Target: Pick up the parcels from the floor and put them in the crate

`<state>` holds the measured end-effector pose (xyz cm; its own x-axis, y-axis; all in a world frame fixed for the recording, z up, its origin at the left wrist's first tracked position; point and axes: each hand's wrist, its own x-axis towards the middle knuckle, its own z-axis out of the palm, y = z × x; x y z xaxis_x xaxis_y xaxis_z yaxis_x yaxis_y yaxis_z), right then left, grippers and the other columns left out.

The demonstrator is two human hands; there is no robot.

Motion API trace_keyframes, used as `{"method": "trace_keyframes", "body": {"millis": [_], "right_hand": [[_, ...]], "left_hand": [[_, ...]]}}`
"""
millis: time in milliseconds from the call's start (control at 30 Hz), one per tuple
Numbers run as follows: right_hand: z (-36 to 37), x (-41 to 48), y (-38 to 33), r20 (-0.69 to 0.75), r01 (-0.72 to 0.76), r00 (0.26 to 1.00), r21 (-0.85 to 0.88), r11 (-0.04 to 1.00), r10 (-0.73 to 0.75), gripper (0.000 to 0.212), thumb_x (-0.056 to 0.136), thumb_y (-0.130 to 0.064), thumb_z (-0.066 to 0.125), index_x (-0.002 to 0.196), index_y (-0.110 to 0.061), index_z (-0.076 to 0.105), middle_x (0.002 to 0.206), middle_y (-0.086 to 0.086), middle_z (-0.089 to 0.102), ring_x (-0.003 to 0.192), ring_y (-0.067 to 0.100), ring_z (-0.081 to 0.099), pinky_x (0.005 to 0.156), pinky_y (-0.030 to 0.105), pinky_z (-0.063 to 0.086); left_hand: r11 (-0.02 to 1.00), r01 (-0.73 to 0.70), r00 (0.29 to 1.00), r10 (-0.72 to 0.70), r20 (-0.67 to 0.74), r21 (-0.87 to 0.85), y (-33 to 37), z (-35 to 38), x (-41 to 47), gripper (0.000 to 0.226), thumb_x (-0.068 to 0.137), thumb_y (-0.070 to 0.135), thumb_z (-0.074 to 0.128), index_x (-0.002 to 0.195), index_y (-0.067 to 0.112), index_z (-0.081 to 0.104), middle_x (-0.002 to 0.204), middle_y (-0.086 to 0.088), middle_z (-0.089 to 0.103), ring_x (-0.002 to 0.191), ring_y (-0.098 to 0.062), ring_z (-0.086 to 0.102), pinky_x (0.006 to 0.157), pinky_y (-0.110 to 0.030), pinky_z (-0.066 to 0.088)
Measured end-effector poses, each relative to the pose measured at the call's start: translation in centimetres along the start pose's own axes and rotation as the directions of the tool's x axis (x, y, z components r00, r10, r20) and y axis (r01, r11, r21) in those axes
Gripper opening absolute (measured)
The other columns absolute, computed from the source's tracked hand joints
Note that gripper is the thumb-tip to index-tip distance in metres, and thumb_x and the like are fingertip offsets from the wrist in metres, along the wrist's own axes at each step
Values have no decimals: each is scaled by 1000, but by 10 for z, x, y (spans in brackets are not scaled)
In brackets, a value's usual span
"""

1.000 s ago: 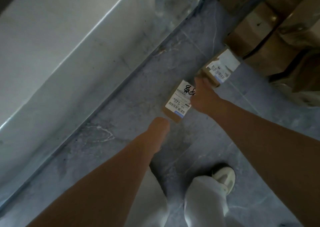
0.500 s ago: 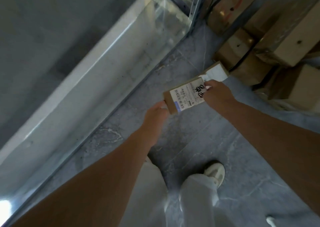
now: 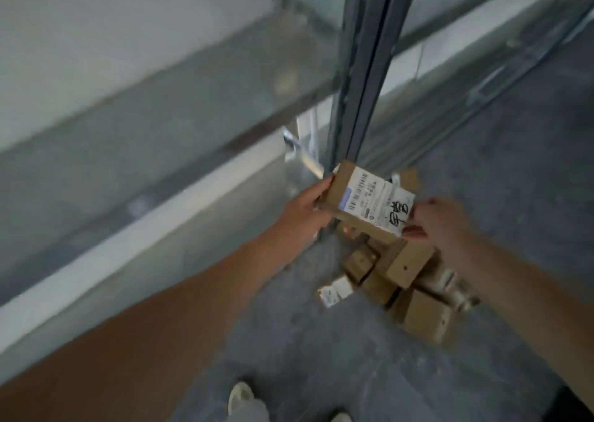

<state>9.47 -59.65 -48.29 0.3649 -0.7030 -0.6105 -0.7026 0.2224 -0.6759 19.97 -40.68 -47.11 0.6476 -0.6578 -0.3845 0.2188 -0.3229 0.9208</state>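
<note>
Parcel (image 3: 369, 201) rose off floor since earlier, left hand (image 3: 305, 209) and right hand (image 3: 434, 219) pinching its ends (crate unseen); thin edge-grip risked dropping it.

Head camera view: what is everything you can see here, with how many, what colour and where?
Labelled parcel: one, brown cardboard with a white shipping label and black handwriting, held up in front of the post.
Parcels on the floor: a pile of several, brown cardboard, exact count unclear; below the held parcel, right of centre.
Small parcel with white label: one, at the pile's left edge.
Metal post: one, dark grey, upright at top centre.
Metal rails: silver-grey, slanting across the frame.
Floor: grey, mottled.
Shoes: two, pale, bottom edge.
Left hand: gripping the parcel's left end.
Right hand: gripping the parcel's right end.
</note>
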Motion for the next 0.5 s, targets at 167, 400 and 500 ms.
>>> {"method": "trace_keyframes", "body": {"millis": [167, 400, 500], "right_hand": [[-65, -107, -93, -13, 190, 982, 157, 969, -190, 24, 96, -1, 45, 114, 8, 57, 98, 26, 66, 60, 24, 62, 37, 21, 48], [-92, -241, -204, -10, 491, 860, 287, 822, -510, 32, 99, -5, 31, 120, -10, 54, 107, 15, 63, 83, 28, 64, 45, 26, 51], [-90, -295, -237, 27, 609, 763, 305, 732, -646, 29, 102, -12, 30, 113, -17, 57, 103, 11, 66, 85, 25, 66, 51, 30, 55]], "left_hand": [[890, -362, 921, 387, -39, 276, 163, -3, -75, 63, 87, 8, 66, 143, 28, 46, 138, 8, 54, 120, -1, 51, 87, -4, 38], [755, -491, 773, 608, -183, 434, 298, -35, -188, 59, 94, 9, 62, 147, 25, 41, 142, 3, 51, 129, -10, 47, 107, -23, 39], [706, -525, 688, 681, -251, 477, 333, -68, -232, 52, 94, 9, 61, 143, 23, 47, 135, 2, 58, 125, -14, 53, 109, -39, 43]]}}
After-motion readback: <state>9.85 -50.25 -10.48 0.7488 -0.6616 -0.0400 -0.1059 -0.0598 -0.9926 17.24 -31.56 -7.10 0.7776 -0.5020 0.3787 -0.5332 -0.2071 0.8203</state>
